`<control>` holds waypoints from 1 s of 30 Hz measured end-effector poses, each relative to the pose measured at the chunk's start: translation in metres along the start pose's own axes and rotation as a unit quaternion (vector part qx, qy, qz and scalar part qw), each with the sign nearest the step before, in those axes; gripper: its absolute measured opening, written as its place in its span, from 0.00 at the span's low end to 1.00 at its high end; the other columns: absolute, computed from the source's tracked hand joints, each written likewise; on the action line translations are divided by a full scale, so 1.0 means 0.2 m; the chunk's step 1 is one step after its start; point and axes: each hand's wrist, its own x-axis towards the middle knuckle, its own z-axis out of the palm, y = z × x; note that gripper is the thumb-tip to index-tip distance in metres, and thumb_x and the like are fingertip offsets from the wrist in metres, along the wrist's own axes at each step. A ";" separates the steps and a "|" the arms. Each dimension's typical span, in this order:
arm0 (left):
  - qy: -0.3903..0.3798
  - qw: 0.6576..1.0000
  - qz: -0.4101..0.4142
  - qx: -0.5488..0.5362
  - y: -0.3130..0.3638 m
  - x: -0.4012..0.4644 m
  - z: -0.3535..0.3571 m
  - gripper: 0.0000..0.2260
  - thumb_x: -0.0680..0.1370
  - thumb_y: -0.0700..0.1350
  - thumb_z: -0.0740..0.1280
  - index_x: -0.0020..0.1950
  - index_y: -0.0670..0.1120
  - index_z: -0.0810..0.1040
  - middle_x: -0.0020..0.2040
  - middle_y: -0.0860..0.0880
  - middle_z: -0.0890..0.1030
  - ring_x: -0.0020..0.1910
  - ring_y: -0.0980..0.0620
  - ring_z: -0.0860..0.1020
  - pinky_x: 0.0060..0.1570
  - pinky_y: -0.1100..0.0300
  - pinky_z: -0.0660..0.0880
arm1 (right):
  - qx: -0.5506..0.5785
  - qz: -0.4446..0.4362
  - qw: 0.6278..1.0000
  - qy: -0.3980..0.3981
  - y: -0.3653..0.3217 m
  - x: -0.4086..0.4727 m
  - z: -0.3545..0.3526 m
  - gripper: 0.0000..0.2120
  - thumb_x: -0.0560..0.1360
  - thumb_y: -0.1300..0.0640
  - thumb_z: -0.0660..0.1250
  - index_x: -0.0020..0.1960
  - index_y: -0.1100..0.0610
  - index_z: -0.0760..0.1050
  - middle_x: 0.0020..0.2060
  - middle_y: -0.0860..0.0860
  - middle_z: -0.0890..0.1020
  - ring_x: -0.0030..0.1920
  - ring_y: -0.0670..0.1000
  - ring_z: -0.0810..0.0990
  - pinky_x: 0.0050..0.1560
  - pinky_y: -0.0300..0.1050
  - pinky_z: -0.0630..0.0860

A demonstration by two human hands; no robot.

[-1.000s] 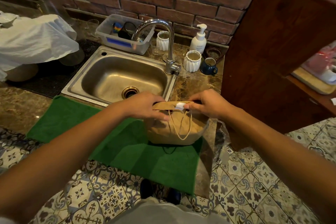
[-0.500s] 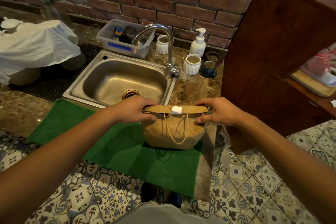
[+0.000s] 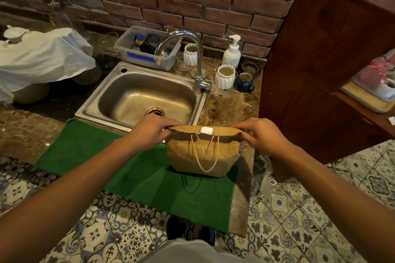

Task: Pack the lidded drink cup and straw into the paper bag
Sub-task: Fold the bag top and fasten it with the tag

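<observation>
Paper bag (image 3: 203, 153) upright on green mat (image 3: 136, 168), at counter edge, just in front of sink (image 3: 145, 96). Top folded flat, white sticker (image 3: 206, 130) at fold centre. Left hand (image 3: 152, 132) pinches left end of fold; right hand (image 3: 259, 135) pinches right end. Cup and straw not visible; presumably inside. Risks: seal lifts if sticker poorly pressed; bag near mat edge, sideways tug could tip it and spill drink; hard squeeze could crush lid.
</observation>
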 end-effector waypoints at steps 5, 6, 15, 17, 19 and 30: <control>0.003 0.997 -0.001 -0.079 0.00 -0.01 0.04 0.23 0.78 0.39 0.69 0.69 0.60 0.76 0.62 0.53 0.83 0.62 0.52 0.80 0.62 0.54 0.76 | 0.008 0.006 1.000 0.030 0.03 -0.04 0.04 0.19 0.79 0.60 0.70 0.66 0.43 0.81 0.55 0.49 0.87 0.54 0.52 0.84 0.50 0.50 0.78; 0.003 0.992 0.002 -0.124 0.00 -0.02 0.05 0.25 0.79 0.38 0.68 0.70 0.62 0.74 0.63 0.54 0.83 0.63 0.55 0.79 0.63 0.57 0.75 | 0.019 0.010 0.999 0.035 0.04 -0.05 0.05 0.20 0.79 0.61 0.69 0.67 0.44 0.80 0.56 0.49 0.87 0.54 0.52 0.84 0.52 0.52 0.80; 0.041 0.950 -0.026 -0.308 0.01 -0.01 0.11 0.19 0.77 0.30 0.67 0.49 0.54 0.87 0.57 0.55 0.85 0.61 0.57 0.80 0.66 0.52 0.76 | 0.216 0.077 0.971 -0.060 -0.01 -0.02 0.01 0.17 0.80 0.44 0.66 0.68 0.45 0.79 0.63 0.44 0.82 0.62 0.46 0.80 0.63 0.50 0.77; 0.038 0.956 -0.027 -0.288 0.00 0.00 0.10 0.19 0.77 0.29 0.67 0.48 0.53 0.87 0.57 0.56 0.84 0.60 0.59 0.80 0.65 0.53 0.77 | 0.130 0.036 0.989 -0.055 -0.02 0.01 0.02 0.16 0.81 0.46 0.66 0.67 0.48 0.80 0.60 0.45 0.84 0.59 0.46 0.81 0.59 0.50 0.78; 0.025 0.969 -0.024 -0.243 -0.01 0.01 0.08 0.19 0.76 0.31 0.68 0.48 0.56 0.87 0.57 0.61 0.82 0.60 0.62 0.79 0.66 0.55 0.75 | 0.079 0.018 0.995 -0.051 -0.02 0.05 0.02 0.15 0.81 0.48 0.68 0.66 0.48 0.81 0.56 0.46 0.87 0.54 0.46 0.83 0.54 0.48 0.80; -0.018 0.994 -0.011 -0.110 0.03 0.10 0.04 0.19 0.77 0.55 0.71 0.67 0.56 0.76 0.55 0.56 0.84 0.54 0.57 0.79 0.54 0.55 0.77 | 0.008 -0.008 1.000 -0.008 -0.03 0.07 0.04 0.12 0.80 0.50 0.69 0.61 0.48 0.84 0.49 0.46 0.88 0.47 0.48 0.85 0.47 0.50 0.80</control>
